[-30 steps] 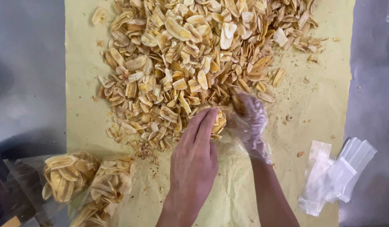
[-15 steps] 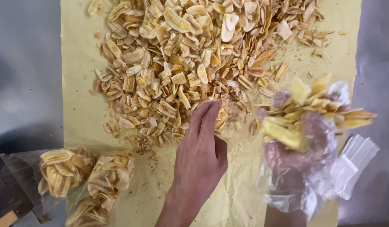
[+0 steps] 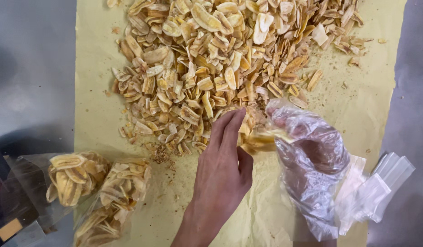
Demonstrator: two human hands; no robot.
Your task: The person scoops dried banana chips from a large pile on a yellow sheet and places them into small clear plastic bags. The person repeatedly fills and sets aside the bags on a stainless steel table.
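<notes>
Scooping golden banana chips (image 3: 230, 64) from the heap on yellow paper (image 3: 97, 114), the bare left hand (image 3: 223, 169) pushes flat-fingered toward a thin clear plastic bag (image 3: 312, 160) gripped open by the right hand (image 3: 319, 151). Two filled bags (image 3: 99, 192) lie left; most chips remain loose.

A heap of banana chips (image 3: 220, 64) fills the upper centre of the frame on yellow paper (image 3: 380, 91). Bare paper gives passage along the left edge, the right edge and bottom centre. Two filled bags (image 3: 97, 192) block the lower left; a stack of empty plastic bags (image 3: 380, 187) blocks the lower right.
</notes>
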